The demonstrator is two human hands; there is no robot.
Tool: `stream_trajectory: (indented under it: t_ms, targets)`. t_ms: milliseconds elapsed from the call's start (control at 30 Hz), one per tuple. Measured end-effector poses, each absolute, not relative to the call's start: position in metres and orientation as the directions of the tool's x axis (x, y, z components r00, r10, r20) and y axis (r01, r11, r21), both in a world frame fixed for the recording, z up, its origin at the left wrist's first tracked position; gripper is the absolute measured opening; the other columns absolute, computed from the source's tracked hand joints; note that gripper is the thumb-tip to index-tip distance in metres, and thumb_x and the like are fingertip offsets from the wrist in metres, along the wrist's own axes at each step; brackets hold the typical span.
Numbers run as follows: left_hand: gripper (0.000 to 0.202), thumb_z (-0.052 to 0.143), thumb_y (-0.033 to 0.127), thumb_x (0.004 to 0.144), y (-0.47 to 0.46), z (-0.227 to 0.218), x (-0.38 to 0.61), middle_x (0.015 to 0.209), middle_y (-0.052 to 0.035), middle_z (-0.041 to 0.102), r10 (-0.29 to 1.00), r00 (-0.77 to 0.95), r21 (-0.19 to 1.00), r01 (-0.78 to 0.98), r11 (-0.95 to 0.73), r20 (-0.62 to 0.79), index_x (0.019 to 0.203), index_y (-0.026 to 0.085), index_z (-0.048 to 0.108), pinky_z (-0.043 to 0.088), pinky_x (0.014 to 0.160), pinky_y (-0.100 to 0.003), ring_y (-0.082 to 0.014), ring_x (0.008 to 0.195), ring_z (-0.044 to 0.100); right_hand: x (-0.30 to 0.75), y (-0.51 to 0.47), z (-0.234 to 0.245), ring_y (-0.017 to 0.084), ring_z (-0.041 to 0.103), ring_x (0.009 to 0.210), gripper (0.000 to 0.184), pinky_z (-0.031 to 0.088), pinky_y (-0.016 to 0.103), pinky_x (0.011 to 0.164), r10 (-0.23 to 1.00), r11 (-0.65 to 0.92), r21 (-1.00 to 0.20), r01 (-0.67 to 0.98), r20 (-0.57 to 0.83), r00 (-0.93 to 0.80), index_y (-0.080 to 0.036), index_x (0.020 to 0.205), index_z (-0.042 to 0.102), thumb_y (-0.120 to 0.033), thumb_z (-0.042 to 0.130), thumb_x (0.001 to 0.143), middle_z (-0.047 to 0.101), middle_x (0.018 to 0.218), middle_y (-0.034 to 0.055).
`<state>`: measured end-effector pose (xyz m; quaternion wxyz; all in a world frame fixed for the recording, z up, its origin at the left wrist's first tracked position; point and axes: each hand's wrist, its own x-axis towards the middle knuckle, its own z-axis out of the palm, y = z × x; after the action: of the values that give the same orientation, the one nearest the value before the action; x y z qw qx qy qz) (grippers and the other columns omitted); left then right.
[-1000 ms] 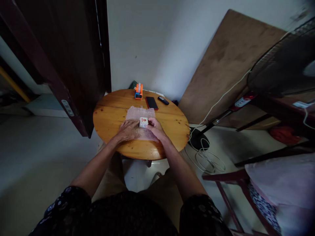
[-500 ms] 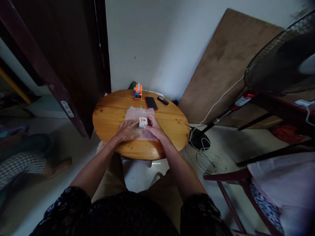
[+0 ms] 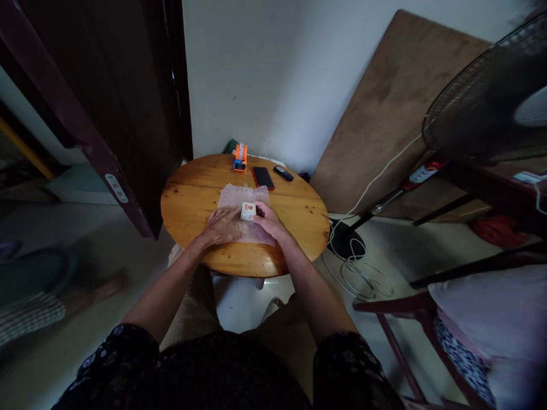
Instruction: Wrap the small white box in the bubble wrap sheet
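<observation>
A small white box (image 3: 248, 211) with a red mark stands over a sheet of bubble wrap (image 3: 233, 195) on the round wooden table (image 3: 183, 196). My right hand (image 3: 270, 221) grips the box from its right side, thumb in front and fingers behind. Flat on the wrap's left part lies my left hand (image 3: 223, 225), fingers stretched toward the box. Whether its fingertips touch the box I cannot tell. Part of the wrap is hidden under both hands.
Behind the wrap are an orange tape dispenser (image 3: 240, 158), a dark red-edged phone (image 3: 262, 178) and a black remote-like handset (image 3: 283, 173). A standing fan (image 3: 482, 108) and coiled cable (image 3: 359, 279) are at right. Another person's leg (image 3: 92, 293) shows at left.
The box and both hands stay almost in place; the box's top tilts slightly more into view. At the left, the other person has moved and is blurred.
</observation>
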<state>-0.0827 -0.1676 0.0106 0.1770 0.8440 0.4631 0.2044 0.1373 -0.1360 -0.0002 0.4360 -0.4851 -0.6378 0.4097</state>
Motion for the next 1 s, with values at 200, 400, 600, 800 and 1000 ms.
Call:
stream_trajectory:
  t_ms: [200, 400, 600, 800, 1000]
  targets:
    - [0.083, 0.068, 0.042, 0.076, -0.167, 0.012, -0.083, 0.154, -0.0122, 0.047, 0.867, 0.459, 0.529, 0.694, -0.487, 0.197, 0.152, 0.022, 0.040, 0.031, 0.119, -0.050, -0.0335, 0.143, 0.041, 0.137, -0.137, 0.000, 0.021, 0.065, 0.111, 0.060, 0.047, 0.040, 0.105, 0.981, 0.166, -0.950, 0.263, 0.133, -0.139, -0.023, 0.124, 0.058, -0.016, 0.071, 0.066, 0.070, 0.120, 0.0032]
    - [0.069, 0.063, 0.041, 0.081, -0.174, 0.028, -0.089, 0.154, -0.0093, 0.049, 0.850, 0.498, 0.520, 0.687, -0.508, 0.172, 0.146, 0.023, 0.049, 0.027, 0.121, -0.052, -0.0325, 0.146, 0.035, 0.138, -0.140, 0.006, 0.022, 0.063, 0.117, 0.071, 0.044, 0.041, 0.109, 0.984, 0.138, -0.959, 0.246, 0.105, -0.145, -0.020, 0.133, 0.053, -0.015, 0.070, 0.064, 0.067, 0.127, 0.0077]
    - [0.066, 0.072, 0.035, 0.074, -0.205, 0.043, -0.097, 0.151, -0.0095, 0.052, 0.759, 0.636, 0.368, 0.678, -0.636, 0.138, 0.138, 0.025, 0.058, 0.022, 0.122, -0.056, -0.0357, 0.145, 0.036, 0.146, -0.143, 0.013, 0.024, 0.059, 0.126, 0.060, 0.040, 0.047, 0.114, 0.985, 0.170, -0.940, 0.297, 0.167, -0.037, -0.023, 0.126, 0.059, -0.015, 0.065, 0.066, 0.067, 0.130, 0.0079]
    - [0.032, 0.062, 0.019, 0.079, -0.216, 0.042, -0.090, 0.132, -0.0123, 0.064, 0.764, 0.607, 0.243, 0.725, -0.645, 0.218, 0.109, 0.020, 0.070, 0.024, 0.121, -0.057, -0.0331, 0.133, 0.049, 0.162, -0.179, 0.034, 0.027, 0.059, 0.126, 0.049, 0.044, 0.047, 0.110, 0.975, 0.218, -0.908, 0.359, 0.187, -0.121, -0.023, 0.122, 0.062, -0.029, 0.070, 0.074, 0.064, 0.132, 0.0095]
    - [0.017, 0.052, 0.012, 0.080, -0.213, 0.044, -0.081, 0.099, -0.0115, 0.072, 0.762, 0.572, 0.282, 0.710, -0.646, 0.305, 0.082, 0.018, 0.068, 0.039, 0.108, -0.049, -0.0275, 0.104, 0.063, 0.157, -0.232, 0.049, 0.028, 0.059, 0.122, 0.053, 0.046, 0.045, 0.106, 0.861, 0.472, -0.596, 0.650, 0.153, -0.485, -0.018, 0.125, 0.061, -0.033, 0.074, 0.076, 0.060, 0.134, 0.0131]
